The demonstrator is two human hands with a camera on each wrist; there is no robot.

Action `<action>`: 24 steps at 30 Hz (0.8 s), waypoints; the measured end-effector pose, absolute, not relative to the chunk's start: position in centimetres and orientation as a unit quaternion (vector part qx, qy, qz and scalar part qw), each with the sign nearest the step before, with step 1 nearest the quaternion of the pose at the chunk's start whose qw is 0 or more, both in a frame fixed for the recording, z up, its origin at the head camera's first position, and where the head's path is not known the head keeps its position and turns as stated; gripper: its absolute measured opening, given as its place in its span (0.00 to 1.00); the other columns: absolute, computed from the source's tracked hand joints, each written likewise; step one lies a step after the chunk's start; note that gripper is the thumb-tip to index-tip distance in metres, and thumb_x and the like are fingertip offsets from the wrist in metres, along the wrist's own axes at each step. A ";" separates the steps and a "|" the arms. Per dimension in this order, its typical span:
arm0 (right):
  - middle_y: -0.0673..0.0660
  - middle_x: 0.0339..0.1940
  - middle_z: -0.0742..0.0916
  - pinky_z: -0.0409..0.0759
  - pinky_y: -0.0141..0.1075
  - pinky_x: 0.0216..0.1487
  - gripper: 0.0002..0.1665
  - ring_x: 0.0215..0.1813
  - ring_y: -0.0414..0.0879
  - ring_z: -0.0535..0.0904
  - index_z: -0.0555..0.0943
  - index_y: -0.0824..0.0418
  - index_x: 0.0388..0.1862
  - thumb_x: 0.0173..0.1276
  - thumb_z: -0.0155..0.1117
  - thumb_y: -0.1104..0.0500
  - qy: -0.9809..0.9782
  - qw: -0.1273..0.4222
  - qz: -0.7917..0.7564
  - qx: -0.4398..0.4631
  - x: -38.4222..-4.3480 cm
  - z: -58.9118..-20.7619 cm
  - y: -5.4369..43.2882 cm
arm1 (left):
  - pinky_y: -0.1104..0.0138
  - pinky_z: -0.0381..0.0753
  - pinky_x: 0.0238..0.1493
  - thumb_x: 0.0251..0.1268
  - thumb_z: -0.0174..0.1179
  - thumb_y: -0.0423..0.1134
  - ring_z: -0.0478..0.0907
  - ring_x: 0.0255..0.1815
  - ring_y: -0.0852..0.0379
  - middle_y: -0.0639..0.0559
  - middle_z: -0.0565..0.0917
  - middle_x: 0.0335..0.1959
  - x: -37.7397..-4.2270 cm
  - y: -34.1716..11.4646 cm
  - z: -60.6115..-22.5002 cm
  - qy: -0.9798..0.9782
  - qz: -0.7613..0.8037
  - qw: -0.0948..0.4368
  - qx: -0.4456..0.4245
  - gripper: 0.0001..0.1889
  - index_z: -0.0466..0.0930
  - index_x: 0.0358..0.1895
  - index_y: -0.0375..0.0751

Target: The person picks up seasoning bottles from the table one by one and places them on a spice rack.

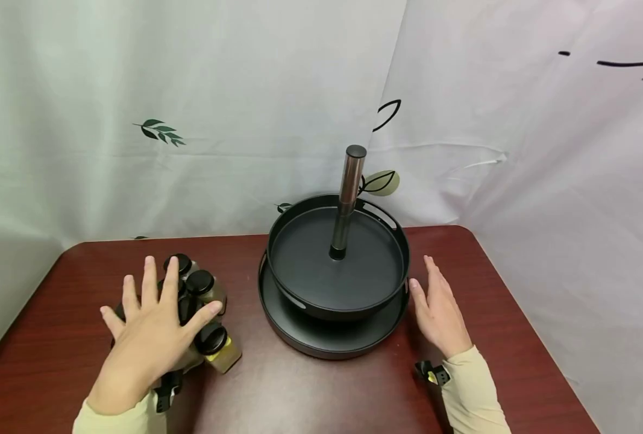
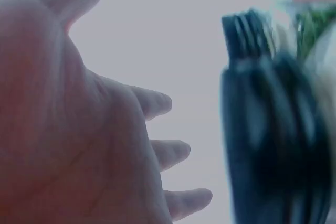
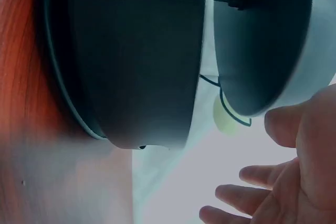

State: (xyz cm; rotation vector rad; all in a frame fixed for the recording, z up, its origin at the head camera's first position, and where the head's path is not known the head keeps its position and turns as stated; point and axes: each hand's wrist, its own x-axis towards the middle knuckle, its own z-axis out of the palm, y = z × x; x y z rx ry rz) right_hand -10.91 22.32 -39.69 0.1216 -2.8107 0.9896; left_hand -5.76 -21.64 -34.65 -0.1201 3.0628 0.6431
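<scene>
My left hand (image 1: 147,337) is spread with straight fingers above a cluster of small clear spice jars with black lids (image 1: 199,281). It hides part of the cluster; one jar of yellowish contents (image 1: 223,351) shows at its right. In the left wrist view, ribbed black lids (image 2: 275,140) stand close beside the palm, blurred. A black round tray stand has an upper tray (image 1: 305,253) over a wider lower tray (image 1: 321,349), with a metal post (image 1: 348,193) rising from it. My right hand (image 1: 442,310) is beside the stand, fingers extended, thumb near the rim, holding nothing.
The stand and jars are on a dark red-brown table (image 1: 278,398) with rounded back corners. White cloth (image 1: 245,90) printed with leaves hangs behind and along the sides. The upper tray has cut-out handle slots in its wall.
</scene>
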 end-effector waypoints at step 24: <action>0.67 0.72 0.72 0.71 0.56 0.55 0.30 0.51 0.62 0.76 0.61 0.59 0.79 0.83 0.45 0.52 -0.901 0.174 0.395 0.044 -10.9 -39.0 22.7 | 0.19 0.36 0.55 0.56 0.69 0.67 0.27 0.72 0.15 0.23 0.24 0.76 -3.4 -27.6 -35.0 0.971 0.238 0.021 -0.027 0.66 0.31 0.81 0.40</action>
